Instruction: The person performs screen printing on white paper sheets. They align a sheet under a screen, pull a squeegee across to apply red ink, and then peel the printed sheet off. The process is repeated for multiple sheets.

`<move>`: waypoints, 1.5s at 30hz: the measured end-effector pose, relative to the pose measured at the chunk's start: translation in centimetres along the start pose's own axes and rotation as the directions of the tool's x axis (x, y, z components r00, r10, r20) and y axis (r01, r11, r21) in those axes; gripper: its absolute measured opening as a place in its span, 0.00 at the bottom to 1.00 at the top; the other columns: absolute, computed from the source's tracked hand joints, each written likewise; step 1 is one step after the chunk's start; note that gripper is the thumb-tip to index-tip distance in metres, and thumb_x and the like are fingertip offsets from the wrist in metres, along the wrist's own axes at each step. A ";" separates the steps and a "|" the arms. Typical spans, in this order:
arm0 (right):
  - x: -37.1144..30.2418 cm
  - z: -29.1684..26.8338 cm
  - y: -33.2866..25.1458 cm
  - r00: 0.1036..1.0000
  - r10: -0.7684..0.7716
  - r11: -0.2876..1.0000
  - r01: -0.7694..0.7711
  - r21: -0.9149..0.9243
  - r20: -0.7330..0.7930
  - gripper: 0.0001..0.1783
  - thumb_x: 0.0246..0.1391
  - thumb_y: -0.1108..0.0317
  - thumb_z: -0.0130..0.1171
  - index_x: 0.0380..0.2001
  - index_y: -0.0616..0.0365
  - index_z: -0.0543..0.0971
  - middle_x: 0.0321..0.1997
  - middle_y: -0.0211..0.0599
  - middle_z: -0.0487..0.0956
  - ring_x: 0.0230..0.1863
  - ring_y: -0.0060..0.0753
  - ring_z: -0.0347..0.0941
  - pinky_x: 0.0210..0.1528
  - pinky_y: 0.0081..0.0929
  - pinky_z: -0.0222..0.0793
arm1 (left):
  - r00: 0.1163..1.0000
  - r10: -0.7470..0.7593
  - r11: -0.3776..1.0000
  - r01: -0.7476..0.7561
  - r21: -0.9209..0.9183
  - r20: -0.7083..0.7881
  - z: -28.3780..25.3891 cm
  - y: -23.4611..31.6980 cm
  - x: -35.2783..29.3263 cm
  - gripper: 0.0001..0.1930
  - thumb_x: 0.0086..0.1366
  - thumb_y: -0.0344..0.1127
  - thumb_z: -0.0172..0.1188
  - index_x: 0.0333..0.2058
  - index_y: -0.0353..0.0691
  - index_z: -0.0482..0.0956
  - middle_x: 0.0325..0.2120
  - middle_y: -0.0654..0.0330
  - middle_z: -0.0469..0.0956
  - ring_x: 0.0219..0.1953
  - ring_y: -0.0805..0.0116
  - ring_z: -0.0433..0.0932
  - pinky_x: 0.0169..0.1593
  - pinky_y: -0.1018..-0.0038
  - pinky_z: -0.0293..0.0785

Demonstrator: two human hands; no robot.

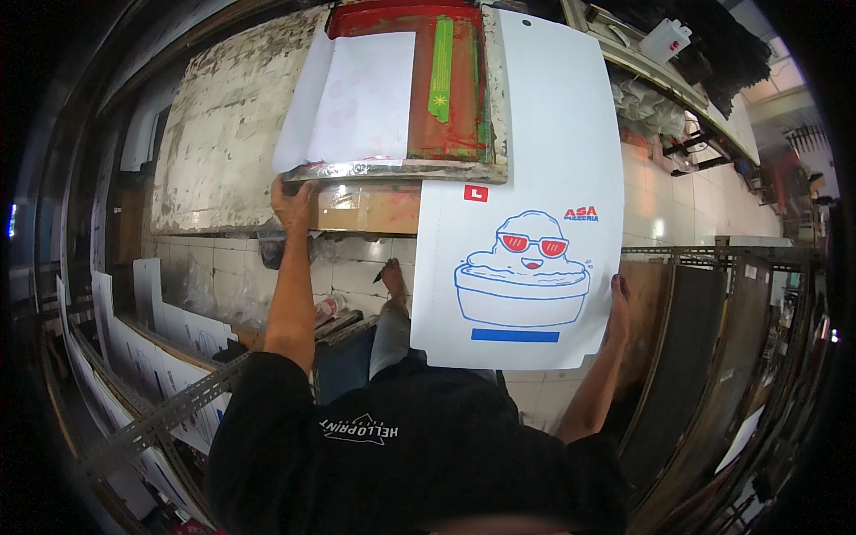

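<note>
My left hand (292,203) grips the near left corner of a screen printing frame (401,169), its fingers closed round the edge. Red ink smears the frame's mesh (428,138). A white paper sheet (366,98) and a green strip (440,71) lie across it. With my right hand (619,308) I hold the right edge of a large white printed sheet (562,116). It bears a blue outline of a tub, a smiling figure in red sunglasses, red lettering and a blue bar. Part of this sheet passes under the frame; its near end hangs past the table.
A worn, ink-stained board (232,116) lies left of the frame. Metal racks (169,406) with more printed sheets stand at the left, and dark boards (682,339) at the right. A white jug (666,41) sits on a shelf at the far right. Tiled floor shows below.
</note>
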State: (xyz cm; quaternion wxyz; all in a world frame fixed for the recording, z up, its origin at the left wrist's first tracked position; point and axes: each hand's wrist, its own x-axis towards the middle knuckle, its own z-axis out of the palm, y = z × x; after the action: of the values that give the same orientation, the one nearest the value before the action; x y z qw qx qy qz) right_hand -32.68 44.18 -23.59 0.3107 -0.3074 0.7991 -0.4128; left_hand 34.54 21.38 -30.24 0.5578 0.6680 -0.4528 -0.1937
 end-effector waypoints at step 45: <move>3.5 1.7 3.7 0.999 -0.050 0.999 0.051 0.004 -0.017 0.21 0.63 0.59 0.55 0.48 0.69 0.76 0.42 0.37 0.79 0.42 0.26 0.70 0.47 0.26 0.65 | 0.997 -0.020 1.000 0.018 0.024 0.077 -0.4 3.1 -0.5 0.33 0.40 0.32 0.77 0.46 0.31 0.73 0.38 0.57 0.79 0.40 0.67 0.77 0.46 0.72 0.74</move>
State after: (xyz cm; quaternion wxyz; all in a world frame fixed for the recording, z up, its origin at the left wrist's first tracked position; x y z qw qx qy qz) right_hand -34.45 42.49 -28.34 0.2941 -0.3234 0.7928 -0.4247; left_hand 33.36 22.13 -27.43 0.5302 0.6708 -0.4698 -0.2194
